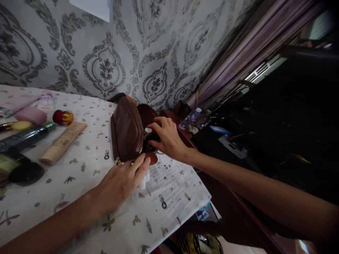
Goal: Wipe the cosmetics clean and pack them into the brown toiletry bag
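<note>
A brown zip bag (126, 125) stands on the patterned tablecloth, its zip undone and its top gaping to the right. At the bag's near end lies my left hand (120, 185), its fingers gripping the edge beside the gold zip pull. White tissue (144, 180) shows under those fingers. My right hand (171, 139) reaches into the opening from the right. Its thumb and fingers curl around a small dark bottle with a white cap (147, 132), most of which is hidden in the bag. A round brown leather piece (152, 158) is between the two hands.
Cosmetics lie at the left: a beige tube (62, 144), a red jar with a gold lid (63, 117), a dark green tube (26, 137) and a black round-ended item (26, 173). A clear plastic bottle (190, 119) is beyond the table's right edge. Patterned wallpaper rises behind.
</note>
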